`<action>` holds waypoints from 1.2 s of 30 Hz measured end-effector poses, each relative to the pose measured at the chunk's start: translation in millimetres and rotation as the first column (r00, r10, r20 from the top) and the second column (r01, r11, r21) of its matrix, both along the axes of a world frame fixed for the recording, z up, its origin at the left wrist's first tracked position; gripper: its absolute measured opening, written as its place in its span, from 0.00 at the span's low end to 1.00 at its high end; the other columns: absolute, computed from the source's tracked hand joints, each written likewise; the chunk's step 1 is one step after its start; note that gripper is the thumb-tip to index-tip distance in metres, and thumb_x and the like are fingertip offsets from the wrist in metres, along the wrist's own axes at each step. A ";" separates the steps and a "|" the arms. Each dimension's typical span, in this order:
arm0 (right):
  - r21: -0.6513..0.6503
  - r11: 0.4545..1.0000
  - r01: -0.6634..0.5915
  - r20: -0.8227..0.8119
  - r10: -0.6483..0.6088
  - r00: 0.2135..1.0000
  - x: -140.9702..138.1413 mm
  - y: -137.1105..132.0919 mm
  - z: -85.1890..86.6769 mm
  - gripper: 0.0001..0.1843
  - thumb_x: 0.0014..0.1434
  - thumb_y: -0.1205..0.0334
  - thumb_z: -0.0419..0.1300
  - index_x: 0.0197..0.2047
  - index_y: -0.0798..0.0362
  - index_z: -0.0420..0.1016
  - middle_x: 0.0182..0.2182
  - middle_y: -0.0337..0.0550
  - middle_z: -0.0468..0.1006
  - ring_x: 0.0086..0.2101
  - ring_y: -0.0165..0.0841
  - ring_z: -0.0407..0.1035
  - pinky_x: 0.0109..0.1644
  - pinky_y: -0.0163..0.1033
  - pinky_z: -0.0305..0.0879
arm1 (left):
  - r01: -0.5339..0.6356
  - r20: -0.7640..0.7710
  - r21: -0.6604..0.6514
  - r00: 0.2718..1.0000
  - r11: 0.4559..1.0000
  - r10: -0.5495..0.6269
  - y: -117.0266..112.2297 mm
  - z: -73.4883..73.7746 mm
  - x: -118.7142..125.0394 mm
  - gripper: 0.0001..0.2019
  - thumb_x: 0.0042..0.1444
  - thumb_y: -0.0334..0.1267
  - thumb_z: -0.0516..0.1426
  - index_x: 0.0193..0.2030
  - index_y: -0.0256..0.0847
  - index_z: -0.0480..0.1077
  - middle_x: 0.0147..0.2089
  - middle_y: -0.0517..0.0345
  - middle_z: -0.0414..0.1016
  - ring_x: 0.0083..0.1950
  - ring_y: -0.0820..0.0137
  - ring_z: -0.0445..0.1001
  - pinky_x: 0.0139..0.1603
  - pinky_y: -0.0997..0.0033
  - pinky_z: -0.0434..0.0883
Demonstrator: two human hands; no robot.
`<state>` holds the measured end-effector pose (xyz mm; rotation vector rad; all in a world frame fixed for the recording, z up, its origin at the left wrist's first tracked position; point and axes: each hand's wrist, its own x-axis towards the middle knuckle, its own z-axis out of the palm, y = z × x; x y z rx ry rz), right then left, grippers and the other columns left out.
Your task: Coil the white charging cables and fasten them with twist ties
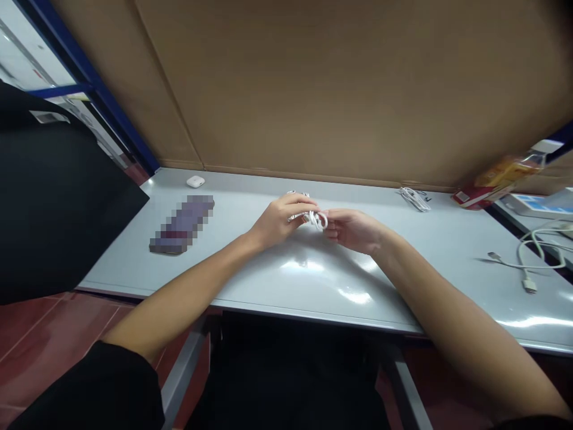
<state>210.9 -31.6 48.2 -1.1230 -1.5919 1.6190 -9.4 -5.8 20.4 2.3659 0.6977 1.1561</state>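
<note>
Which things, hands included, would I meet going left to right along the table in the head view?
Small white case, left hand, white cable bundle, right hand, coiled white cable, red-and-yellow package.

I see one bare left hand (281, 218) and one bare right hand (354, 232), so two hands. I count two coiled white cable bundles (317, 220) and, on loose white cable (522, 266), two visible plugs (529, 285). There is one small rounded white case (196, 181), one blurred dark rectangular object (182, 224), one red-and-yellow package (499, 177) and one glossy pale-grey table (268, 280).
</note>
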 end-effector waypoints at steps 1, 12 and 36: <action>-0.001 1.000 -0.003 -0.014 0.003 1.000 0.2 -0.4 1.0 0.16 0.61 0.53 0.62 0.27 0.48 0.63 0.24 0.35 0.57 0.25 0.30 0.53 0.29 0.38 0.59 | -0.014 0.013 -0.034 1.000 0.999 0.014 -0.9 1.4 0.9 0.11 0.68 0.39 0.57 0.48 0.44 0.81 0.53 0.50 0.82 0.57 0.60 0.76 0.62 0.56 0.72; 0.780 0.623 0.056 0.259 -0.403 0.878 -6.0 -6.4 -10.4 0.11 0.68 0.53 0.57 0.42 0.50 0.77 0.32 0.42 0.76 0.32 0.34 0.67 0.37 0.40 0.63 | 0.104 0.183 -0.521 0.983 0.847 -0.009 5.0 -7.2 5.3 0.16 0.66 0.48 0.60 0.49 0.36 0.78 0.47 0.48 0.81 0.46 0.64 0.79 0.53 0.61 0.74; 0.527 0.814 0.244 0.106 -0.347 0.932 -13.0 -6.2 -15.0 0.17 0.64 0.45 0.63 0.40 0.52 0.79 0.30 0.40 0.76 0.30 0.32 0.65 0.34 0.38 0.60 | 0.326 0.527 -0.678 0.840 0.659 0.127 2.5 -9.1 10.7 0.19 0.55 0.45 0.71 0.46 0.37 0.73 0.54 0.50 0.78 0.51 0.64 0.78 0.56 0.56 0.77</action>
